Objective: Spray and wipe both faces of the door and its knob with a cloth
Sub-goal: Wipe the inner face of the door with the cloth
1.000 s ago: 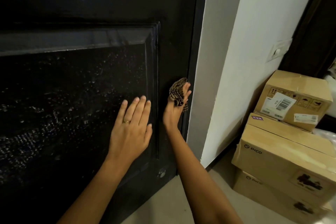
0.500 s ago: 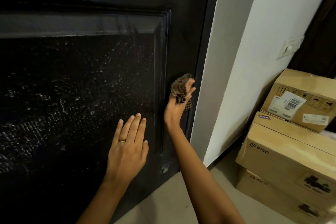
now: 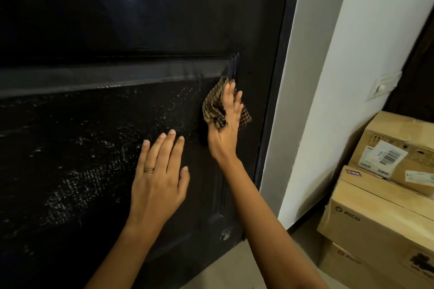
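Door (image 3: pixel 94 30): black, glossy, panelled. A raised moulding frames its recessed lower panel. White speckles and streaks cover that panel, densest across its left and middle.

Cloth (image 3: pixel 215 105): brown-and-black check, crumpled into a loose wad. Position: against the door face at the upper right corner of the lower panel, just below the moulding corner and near the door's right edge. The right hand (image 3: pixel 225 134) holds it there, fingers (image 3: pixel 231 96) laid over it.

A home hallway: dark panelled door (image 3: pixel 117 30), stacked delivery boxes (image 3: pixel 380 206), wall switch (image 3: pixel 381 88).
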